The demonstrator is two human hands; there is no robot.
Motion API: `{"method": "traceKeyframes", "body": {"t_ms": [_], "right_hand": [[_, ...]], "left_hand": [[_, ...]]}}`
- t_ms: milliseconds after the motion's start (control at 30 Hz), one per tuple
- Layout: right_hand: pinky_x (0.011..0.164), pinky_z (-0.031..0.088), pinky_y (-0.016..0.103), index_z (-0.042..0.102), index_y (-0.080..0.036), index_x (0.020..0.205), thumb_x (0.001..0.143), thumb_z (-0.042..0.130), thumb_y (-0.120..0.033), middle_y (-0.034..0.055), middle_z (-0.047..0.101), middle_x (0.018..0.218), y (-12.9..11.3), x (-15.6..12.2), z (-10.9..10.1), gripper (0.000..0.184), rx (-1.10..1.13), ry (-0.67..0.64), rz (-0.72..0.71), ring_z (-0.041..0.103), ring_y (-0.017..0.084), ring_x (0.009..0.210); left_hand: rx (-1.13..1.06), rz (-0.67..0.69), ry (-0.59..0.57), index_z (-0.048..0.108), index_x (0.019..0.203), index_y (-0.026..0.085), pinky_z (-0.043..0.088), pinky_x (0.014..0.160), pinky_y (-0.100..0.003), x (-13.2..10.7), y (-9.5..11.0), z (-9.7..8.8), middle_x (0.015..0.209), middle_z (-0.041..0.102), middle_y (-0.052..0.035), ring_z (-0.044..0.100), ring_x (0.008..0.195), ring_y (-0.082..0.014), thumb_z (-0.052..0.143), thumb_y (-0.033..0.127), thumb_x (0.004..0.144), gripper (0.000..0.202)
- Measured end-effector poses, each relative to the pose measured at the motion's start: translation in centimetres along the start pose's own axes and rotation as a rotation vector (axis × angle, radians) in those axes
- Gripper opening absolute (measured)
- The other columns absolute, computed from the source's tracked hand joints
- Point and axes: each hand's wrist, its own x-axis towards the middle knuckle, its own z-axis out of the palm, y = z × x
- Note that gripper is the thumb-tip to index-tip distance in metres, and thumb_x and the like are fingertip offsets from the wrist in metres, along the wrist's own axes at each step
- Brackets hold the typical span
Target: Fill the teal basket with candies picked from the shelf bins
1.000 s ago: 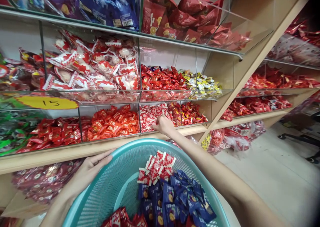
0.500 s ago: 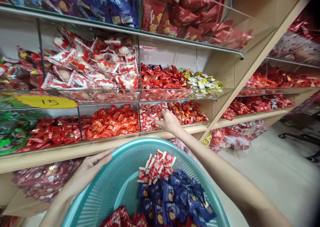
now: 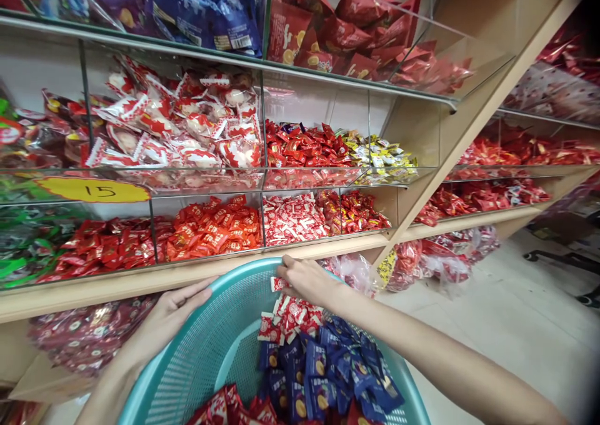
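Observation:
My left hand [image 3: 171, 315] grips the rim of a teal mesh basket [image 3: 201, 350] at its left edge, fingers curled over it. My right hand [image 3: 307, 279] hovers over the far side of the basket, fingers closed on a small red-and-white candy [image 3: 278, 284]. Below it in the basket lie a heap of red-and-white candies [image 3: 290, 319], a pile of blue packets [image 3: 328, 369] and some red packets [image 3: 229, 409]. The bin of red-and-white candies [image 3: 290, 219] stands on the lower shelf just above my right hand.
Glass-fronted shelf bins hold orange-red candies [image 3: 210, 228], dark red candies [image 3: 103, 247], yellow candies [image 3: 382, 156] and larger white-red packets [image 3: 178, 125]. A yellow tag marked 15 [image 3: 94, 190] sticks to the glass. Bagged sweets [image 3: 431, 259] hang under the shelf. Tiled floor [image 3: 506, 325] lies right.
My right hand has come out of the red-and-white candy bin and dropped down to the basket with a candy in its fingers. The left hand has stayed on the rim.

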Motion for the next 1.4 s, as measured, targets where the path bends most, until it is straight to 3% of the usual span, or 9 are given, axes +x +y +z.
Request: {"method": "traceKeyframes", "body": {"t_ms": [267,467,1067,1267,1400], "right_hand": [[0.061,0.044,0.028,0.057,-0.015,0.094,0.084,0.045,-0.024,0.0101,0.066,0.080,-0.7,0.0,0.8,0.018,-0.079,-0.077,0.024,0.063,0.022,0.078],[0.062,0.045,0.029,0.061,-0.015,0.091,0.084,0.045,-0.023,0.0108,0.066,0.084,-0.3,0.1,0.9,0.019,-0.061,-0.110,0.035,0.063,0.023,0.080],[0.063,0.043,0.028,0.060,-0.015,0.092,0.083,0.046,-0.026,0.0108,0.066,0.084,-0.3,-0.3,1.3,0.020,-0.007,-0.120,0.020,0.062,0.023,0.080],[0.065,0.040,0.026,0.058,-0.019,0.098,0.080,0.049,-0.045,0.0091,0.065,0.087,1.4,0.1,0.4,0.033,0.134,-0.014,0.044,0.060,0.020,0.083],[0.062,0.037,0.023,0.061,-0.020,0.087,0.083,0.044,-0.043,0.0053,0.065,0.081,4.4,1.2,-1.2,0.029,0.238,0.200,0.243,0.059,0.016,0.074]], "left_hand": [[0.045,0.000,0.018,0.057,0.115,0.024,0.047,0.084,-0.030,0.0,0.3,0.1,0.114,0.059,-0.0032,0.055,0.104,-0.0254,0.064,0.052,0.065,0.058],[0.013,-0.016,0.023,0.056,0.116,0.024,0.048,0.082,-0.032,-0.1,0.4,0.2,0.111,0.061,-0.0044,0.058,0.099,-0.0263,0.066,0.050,0.063,0.059],[0.055,0.004,0.008,0.057,0.115,0.024,0.044,0.088,-0.031,-0.2,0.6,0.2,0.117,0.057,-0.0023,0.053,0.107,-0.0252,0.063,0.051,0.066,0.056],[0.057,0.006,0.012,0.058,0.114,0.025,0.044,0.088,-0.031,-0.2,0.6,0.2,0.114,0.059,-0.0013,0.053,0.107,-0.0259,0.064,0.051,0.065,0.056],[0.045,-0.013,-0.003,0.057,0.115,0.027,0.044,0.088,-0.031,-0.1,0.4,0.0,0.114,0.059,-0.0002,0.053,0.106,-0.0248,0.063,0.050,0.067,0.054]]}}
